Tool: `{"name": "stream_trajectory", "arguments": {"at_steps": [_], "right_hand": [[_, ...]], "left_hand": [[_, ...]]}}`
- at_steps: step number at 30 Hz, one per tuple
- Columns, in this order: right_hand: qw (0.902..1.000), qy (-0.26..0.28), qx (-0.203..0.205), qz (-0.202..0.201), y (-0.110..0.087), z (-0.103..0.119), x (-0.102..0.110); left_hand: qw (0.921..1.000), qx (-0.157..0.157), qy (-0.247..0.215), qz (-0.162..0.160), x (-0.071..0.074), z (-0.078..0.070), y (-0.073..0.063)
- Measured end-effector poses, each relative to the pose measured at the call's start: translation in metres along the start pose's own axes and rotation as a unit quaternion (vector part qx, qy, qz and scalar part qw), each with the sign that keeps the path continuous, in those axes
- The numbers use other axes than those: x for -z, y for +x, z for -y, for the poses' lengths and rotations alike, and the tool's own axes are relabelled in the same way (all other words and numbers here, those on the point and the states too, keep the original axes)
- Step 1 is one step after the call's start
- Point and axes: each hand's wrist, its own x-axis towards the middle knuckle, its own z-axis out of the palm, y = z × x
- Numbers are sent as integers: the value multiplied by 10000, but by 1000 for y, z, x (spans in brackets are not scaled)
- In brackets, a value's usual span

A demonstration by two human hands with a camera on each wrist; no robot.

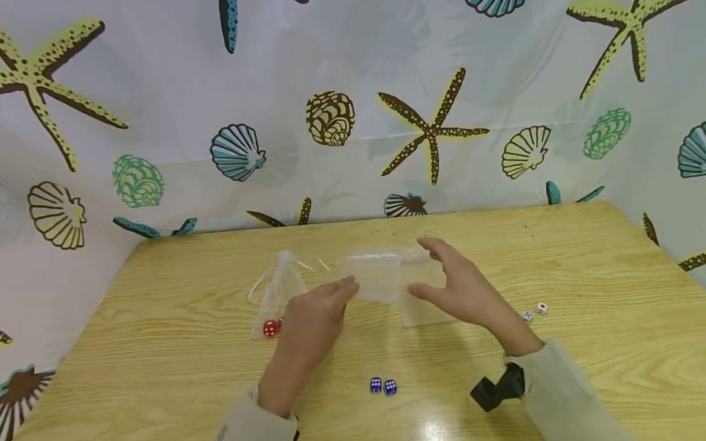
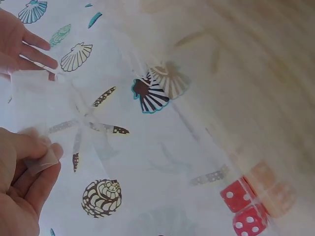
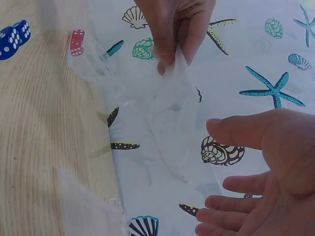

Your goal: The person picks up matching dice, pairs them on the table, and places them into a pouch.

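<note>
A sheer white drawstring bag hangs from my left hand, which pinches it at one edge between thumb and fingers. In the right wrist view this bag droops below the pinching fingertips. My right hand is at the bag's other side, thumb and fingers spread apart, with nothing gripped between them. Under it, another sheer bag lies on the table. Left of my left hand, a third sheer bag holds red dice; the hand partly hides them in the head view.
Two blue dice sit on the wooden table nearer to me. A pair of small white dice lies to the right, beyond my right wrist. A white cloth printed with shells and starfish rises behind the table and along its sides.
</note>
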Motion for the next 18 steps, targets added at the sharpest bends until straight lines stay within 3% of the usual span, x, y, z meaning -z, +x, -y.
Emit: {"name": "stream_trajectory", "arguments": {"at_steps": [9,18], "right_hand": [[9953,929,-258,65,0,-3,6],[9830,1781,-443,91,0,-2,7]], "left_hand": [[9950,-569,57,-822,1,-7,0],[9820,-1273,195,-1382,-2,-11,3]]}}
